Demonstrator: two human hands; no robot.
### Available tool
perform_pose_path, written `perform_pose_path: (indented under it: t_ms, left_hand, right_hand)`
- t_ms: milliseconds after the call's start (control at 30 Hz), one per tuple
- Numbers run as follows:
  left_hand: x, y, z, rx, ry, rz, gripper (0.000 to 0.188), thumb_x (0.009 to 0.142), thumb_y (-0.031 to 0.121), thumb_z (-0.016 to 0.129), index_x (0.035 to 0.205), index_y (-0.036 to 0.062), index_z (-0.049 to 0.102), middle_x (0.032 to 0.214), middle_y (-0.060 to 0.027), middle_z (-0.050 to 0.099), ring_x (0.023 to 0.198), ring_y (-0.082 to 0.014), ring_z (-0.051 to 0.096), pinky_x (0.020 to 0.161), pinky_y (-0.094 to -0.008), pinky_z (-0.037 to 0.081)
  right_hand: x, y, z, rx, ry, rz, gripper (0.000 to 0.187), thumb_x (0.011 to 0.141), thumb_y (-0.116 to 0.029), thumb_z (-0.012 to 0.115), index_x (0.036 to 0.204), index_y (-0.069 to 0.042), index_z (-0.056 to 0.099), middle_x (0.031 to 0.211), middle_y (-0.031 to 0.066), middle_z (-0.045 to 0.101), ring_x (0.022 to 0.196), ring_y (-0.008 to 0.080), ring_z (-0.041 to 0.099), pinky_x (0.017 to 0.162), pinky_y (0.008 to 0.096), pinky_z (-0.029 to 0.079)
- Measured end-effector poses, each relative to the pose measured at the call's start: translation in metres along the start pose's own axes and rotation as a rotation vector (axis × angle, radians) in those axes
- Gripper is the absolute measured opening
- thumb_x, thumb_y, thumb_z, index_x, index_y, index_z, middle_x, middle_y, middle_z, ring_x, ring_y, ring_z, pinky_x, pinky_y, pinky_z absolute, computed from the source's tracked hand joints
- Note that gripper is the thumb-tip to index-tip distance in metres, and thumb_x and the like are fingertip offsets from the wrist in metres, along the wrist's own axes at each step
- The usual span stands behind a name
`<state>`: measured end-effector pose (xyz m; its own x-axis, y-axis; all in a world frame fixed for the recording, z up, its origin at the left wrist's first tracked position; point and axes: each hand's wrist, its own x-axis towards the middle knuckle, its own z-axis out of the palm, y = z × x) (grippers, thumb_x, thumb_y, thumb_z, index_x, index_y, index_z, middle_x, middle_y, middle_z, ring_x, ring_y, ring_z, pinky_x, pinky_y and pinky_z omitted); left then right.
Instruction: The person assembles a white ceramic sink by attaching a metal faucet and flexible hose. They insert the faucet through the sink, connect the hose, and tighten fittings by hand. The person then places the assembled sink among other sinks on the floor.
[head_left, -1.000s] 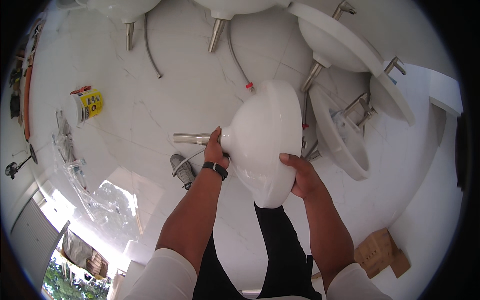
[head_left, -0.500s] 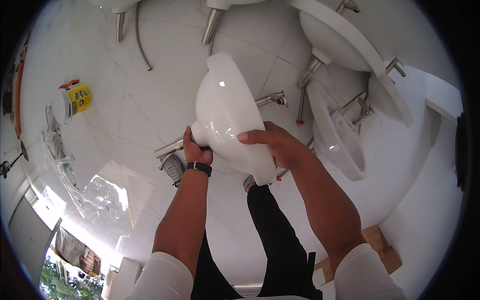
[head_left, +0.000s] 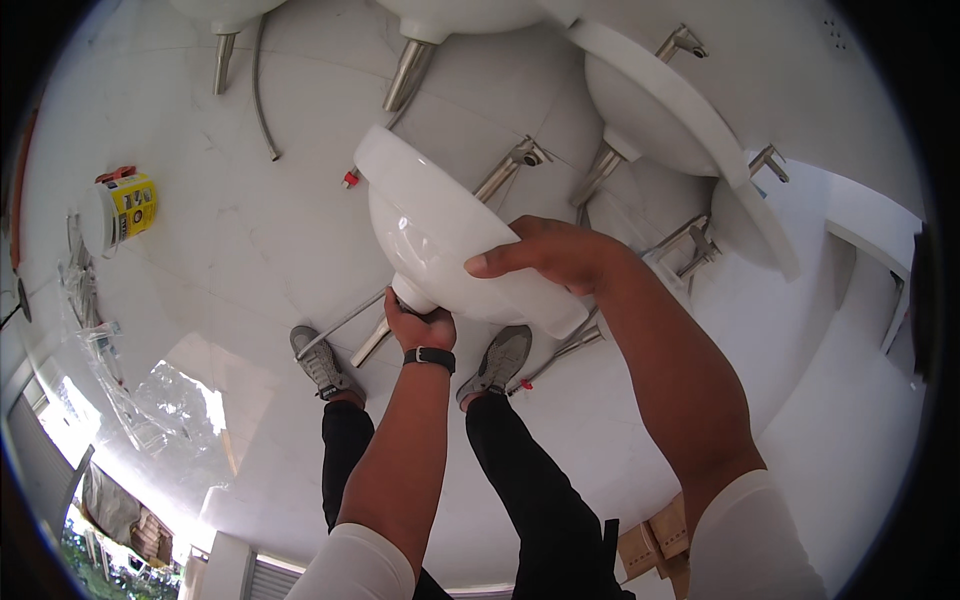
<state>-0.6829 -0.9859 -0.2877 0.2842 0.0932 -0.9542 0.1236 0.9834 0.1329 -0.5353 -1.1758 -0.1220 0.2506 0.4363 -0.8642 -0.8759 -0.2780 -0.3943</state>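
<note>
A white ceramic washbasin hangs tilted in front of me above the floor, its underside partly toward me. My left hand is closed around the narrow neck under the bowl, where a metal drain pipe comes out. With my right hand I grip the basin's near right side, thumb on the outer bowl; the other fingers are mostly hidden behind the rim. The basin's chrome tap juts out beyond the rim. Beside the drain runs a thin flexible hose, and a red hose end shows at the far left.
More basins stand along the far side, including a large one at the right with a tap. A yellow-labelled bucket and clear plastic wrapping lie left. Cardboard sits behind my right arm. My shoes are beneath the basin.
The basin has turned so its drain pipe points more downward and its rim tilts more upward. Both hands keep their hold, and my left hand has shifted slightly right with the neck.
</note>
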Motion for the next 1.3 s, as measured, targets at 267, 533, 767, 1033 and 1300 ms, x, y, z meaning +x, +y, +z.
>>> perform_pose_path:
  t_ms: [267, 533, 767, 1033, 1300]
  left_hand:
    - [-0.005, -0.038, 0.019, -0.056, -0.023, 0.007, 0.058, 0.106, 0.05, 0.042, 0.149, 0.0111, 0.05, 0.151, -0.0108, 0.055, 0.142, -0.0309, 0.051, 0.124, -0.0491, 0.036]
    - [-0.009, -0.063, 0.033, -0.017, -0.094, 0.022, 0.058, 0.105, 0.051, 0.043, 0.148, 0.013, 0.05, 0.149, -0.0095, 0.054, 0.139, -0.0303, 0.051, 0.119, -0.0502, 0.041]
    - [-0.007, -0.082, 0.035, -0.076, -0.088, -0.006, 0.061, 0.106, 0.052, 0.044, 0.153, 0.0124, 0.045, 0.154, -0.0107, 0.049, 0.142, -0.0309, 0.048, 0.12, -0.0507, 0.04]
    - [0.001, -0.085, 0.041, -0.078, -0.11, -0.024, 0.063, 0.106, 0.052, 0.043, 0.156, 0.013, 0.042, 0.158, -0.0113, 0.046, 0.147, -0.0321, 0.042, 0.125, -0.0536, 0.031]
    - [0.022, -0.082, 0.028, -0.031, -0.158, -0.052, 0.061, 0.106, 0.055, 0.042, 0.149, 0.0122, 0.048, 0.152, -0.0099, 0.052, 0.14, -0.0287, 0.05, 0.119, -0.0469, 0.04]
  right_hand:
    - [-0.003, -0.018, -0.032, -0.144, 0.012, -0.025, 0.119, 0.061, -0.059, 0.092, 0.142, 0.017, 0.049, 0.132, 0.0343, 0.061, 0.125, 0.0413, 0.063, 0.105, 0.0436, 0.051]
    - [-0.004, -0.032, -0.054, -0.251, 0.033, 0.007, 0.116, 0.063, -0.056, 0.092, 0.144, 0.014, 0.05, 0.134, 0.0337, 0.061, 0.126, 0.0424, 0.062, 0.105, 0.0462, 0.05]
    - [-0.008, -0.037, -0.065, -0.287, 0.011, 0.002, 0.114, 0.062, -0.055, 0.092, 0.144, 0.012, 0.051, 0.133, 0.0322, 0.062, 0.123, 0.0435, 0.063, 0.106, 0.0474, 0.05]
    - [-0.024, -0.041, -0.063, -0.455, 0.181, 0.046, 0.094, 0.071, -0.048, 0.086, 0.145, 0.003, 0.058, 0.137, 0.0227, 0.065, 0.123, 0.0336, 0.064, 0.106, 0.0392, 0.049]
    - [-0.009, -0.023, -0.054, -0.352, 0.003, -0.117, 0.087, 0.07, -0.051, 0.085, 0.136, 0.002, 0.066, 0.129, 0.0228, 0.069, 0.118, 0.0342, 0.066, 0.103, 0.0415, 0.049]
